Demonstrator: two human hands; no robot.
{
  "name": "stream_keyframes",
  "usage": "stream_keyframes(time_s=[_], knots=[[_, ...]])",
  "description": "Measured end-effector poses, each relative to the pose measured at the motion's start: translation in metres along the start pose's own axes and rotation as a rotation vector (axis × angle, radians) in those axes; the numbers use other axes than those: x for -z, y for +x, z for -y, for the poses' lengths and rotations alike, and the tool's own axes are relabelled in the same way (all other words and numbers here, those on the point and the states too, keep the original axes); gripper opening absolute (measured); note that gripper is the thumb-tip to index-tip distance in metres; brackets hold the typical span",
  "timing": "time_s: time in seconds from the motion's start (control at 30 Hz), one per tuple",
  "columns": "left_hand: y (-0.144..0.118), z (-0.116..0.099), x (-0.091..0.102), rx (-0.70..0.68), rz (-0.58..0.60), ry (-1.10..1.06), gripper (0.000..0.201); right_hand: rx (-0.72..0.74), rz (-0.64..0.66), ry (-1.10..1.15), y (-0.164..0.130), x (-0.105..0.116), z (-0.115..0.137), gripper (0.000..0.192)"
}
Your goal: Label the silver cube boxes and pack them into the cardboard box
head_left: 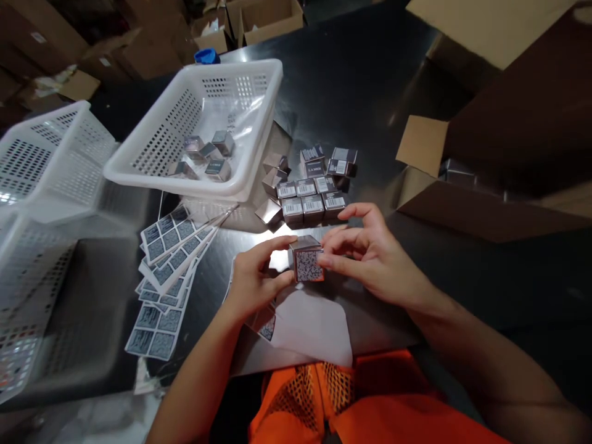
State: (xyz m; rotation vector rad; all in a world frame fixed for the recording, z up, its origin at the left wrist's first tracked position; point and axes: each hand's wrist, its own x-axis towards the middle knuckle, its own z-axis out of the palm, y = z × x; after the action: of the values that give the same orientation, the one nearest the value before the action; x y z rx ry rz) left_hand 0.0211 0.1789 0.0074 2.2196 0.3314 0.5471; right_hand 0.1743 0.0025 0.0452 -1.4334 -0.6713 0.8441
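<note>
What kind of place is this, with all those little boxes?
Probably a packing or labelling workroom, maybe in a warehouse. The clues are sheets of printed labels, rows of small boxes, and big cardboard cartons beyond the table.

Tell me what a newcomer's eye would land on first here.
First, the small box at the centre, its patterned face turned outward, held in the left hand with the right hand at its edge. Next, the vivid orange clothing along the bottom, and the big white basket beyond the hands, with several boxes inside.
</note>
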Motion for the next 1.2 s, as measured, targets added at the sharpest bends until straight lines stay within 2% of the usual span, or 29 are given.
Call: stream_keyframes(time_s=[0.47,0.57,0.77,0.87,0.97,1.07,1.13,1.2], knots=[[-0.002,0.004,0.0,-0.006,0.005,-0.002,0.048,0.0,-0.024,-0.004,0.0,-0.001,0.001,0.054],[-0.002,0.002,0.0,-0.003,-0.003,-0.042,0.048,0.018,-0.072,0.013,-0.001,-0.007,0.001,0.06],[-0.002,0.0,-0.002,0.027,-0.005,-0.073,0.045,0.085,-0.222,-0.104,-0.002,-0.011,-0.006,0.067],[0.0,-0.001,-0.001,0.021,0.01,-0.108,0.046,0.037,-0.132,-0.022,0.005,-0.004,-0.008,0.077],[0.0,-0.005,0.004,-0.01,0.035,-0.139,0.041,-0.085,0.078,0.107,0.01,0.0,-0.009,0.086],[-0.003,-0.007,0.008,-0.047,0.061,-0.094,0.036,-0.144,0.272,0.127,0.011,-0.001,-0.013,0.092],[-0.005,-0.004,0.007,-0.087,0.065,-0.041,0.034,-0.109,0.305,0.066,0.011,-0.002,-0.015,0.095],[-0.006,0.0,0.003,-0.1,0.054,0.015,0.033,-0.01,0.294,-0.06,0.009,0.0,-0.013,0.084]])
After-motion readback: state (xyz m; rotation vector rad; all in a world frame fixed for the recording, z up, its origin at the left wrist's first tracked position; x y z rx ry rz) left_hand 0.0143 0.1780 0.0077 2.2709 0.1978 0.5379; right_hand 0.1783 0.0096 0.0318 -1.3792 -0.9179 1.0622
